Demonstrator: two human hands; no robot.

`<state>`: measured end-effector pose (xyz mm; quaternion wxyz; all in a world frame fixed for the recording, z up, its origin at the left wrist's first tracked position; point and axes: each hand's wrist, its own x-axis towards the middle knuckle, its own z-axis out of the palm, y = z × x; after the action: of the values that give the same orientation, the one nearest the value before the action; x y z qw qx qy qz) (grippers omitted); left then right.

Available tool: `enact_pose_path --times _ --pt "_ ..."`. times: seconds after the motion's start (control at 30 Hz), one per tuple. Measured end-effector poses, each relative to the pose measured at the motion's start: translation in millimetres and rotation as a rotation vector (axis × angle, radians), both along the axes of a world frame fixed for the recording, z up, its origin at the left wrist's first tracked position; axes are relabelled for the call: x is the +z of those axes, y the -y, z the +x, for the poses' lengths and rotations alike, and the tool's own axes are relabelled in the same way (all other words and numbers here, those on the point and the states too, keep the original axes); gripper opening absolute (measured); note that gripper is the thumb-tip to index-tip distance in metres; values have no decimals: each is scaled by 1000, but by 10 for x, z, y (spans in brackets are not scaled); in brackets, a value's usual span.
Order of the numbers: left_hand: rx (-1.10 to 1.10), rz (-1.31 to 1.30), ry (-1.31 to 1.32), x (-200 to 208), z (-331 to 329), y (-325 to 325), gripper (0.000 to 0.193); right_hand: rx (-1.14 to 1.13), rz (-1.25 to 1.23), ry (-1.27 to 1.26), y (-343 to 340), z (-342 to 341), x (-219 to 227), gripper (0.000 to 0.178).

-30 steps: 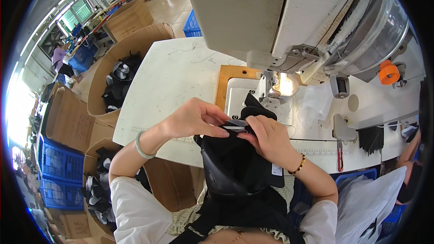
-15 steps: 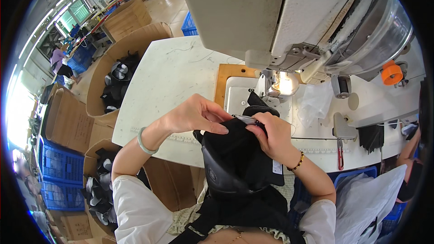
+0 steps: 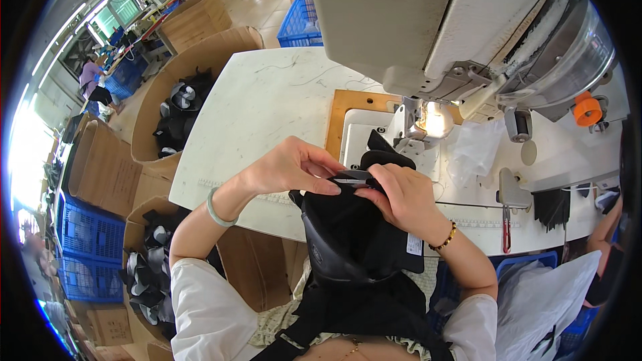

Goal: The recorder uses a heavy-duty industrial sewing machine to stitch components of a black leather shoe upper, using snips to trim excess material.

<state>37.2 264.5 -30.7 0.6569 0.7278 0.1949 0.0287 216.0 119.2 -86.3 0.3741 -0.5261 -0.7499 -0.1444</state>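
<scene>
In front of my chest is a black fabric piece (image 3: 351,217) with a smooth, leather-like curved panel (image 3: 326,254) and a white label on its right side. My left hand (image 3: 297,172) pinches its upper edge between thumb and fingers. Opposite it, my right hand (image 3: 403,194) is closed on the same edge, fingertips curled over. A small flat, silvery-grey strip (image 3: 352,179) shows between the two hands; I cannot make out what it is. Just beyond, a black strap end (image 3: 380,142) sticks up near the lit needle area of the sewing machine (image 3: 428,124).
The machine stands on a white table (image 3: 257,103) with a ruler strip along its near edge. Red-handled snips (image 3: 506,230) lie to the right. Cardboard boxes (image 3: 150,127) of black and grey pieces and blue crates (image 3: 90,227) stand left. Clear plastic bags (image 3: 548,294) lie right.
The view has shifted slightly, so the machine and table sit further right. My right hand has turned over the edge with its back more upward. The silvery strip lies flatter between my hands.
</scene>
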Motion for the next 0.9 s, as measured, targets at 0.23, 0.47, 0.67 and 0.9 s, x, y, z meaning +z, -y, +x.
enact_pose_path --times 0.23,0.47,0.67,0.9 --pt "-37 -9 11 -19 -21 -21 30 24 15 3 -17 -15 16 35" --pt "-19 -25 15 -92 -43 -64 30 21 -89 -105 -18 34 -22 31" --pt "-4 -11 12 -72 -36 -87 30 39 -84 -254 -23 46 -15 33" --pt "170 -13 102 -182 -290 -118 22 192 102 -456 209 104 -26 24"
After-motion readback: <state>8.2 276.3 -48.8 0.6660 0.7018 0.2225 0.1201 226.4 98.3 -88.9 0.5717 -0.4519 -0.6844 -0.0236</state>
